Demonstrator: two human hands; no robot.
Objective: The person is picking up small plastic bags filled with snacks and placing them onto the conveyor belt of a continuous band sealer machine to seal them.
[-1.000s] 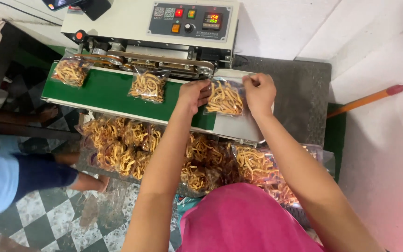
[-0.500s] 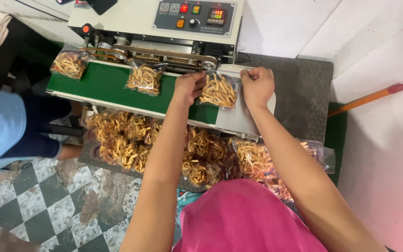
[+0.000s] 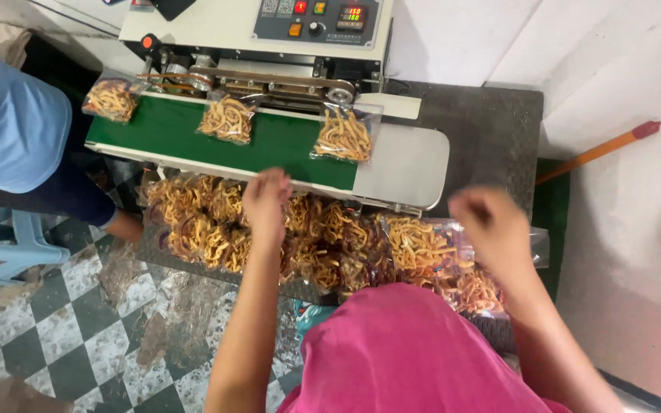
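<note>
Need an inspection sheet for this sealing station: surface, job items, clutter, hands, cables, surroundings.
Surface: green conveyor belt on a band sealer, set on a dark mat.
Job's things: three clear snack bags on the belt, at its left end, middle and right; pile of filled bags below the belt.
Clutter: orange stick lying to the right.
Hands: left hand over the pile, right hand blurred above bags; neither visibly grips anything.
Cables: nothing seen.
Surroundings: checkered floor; another person in blue on a blue stool at left.
</note>
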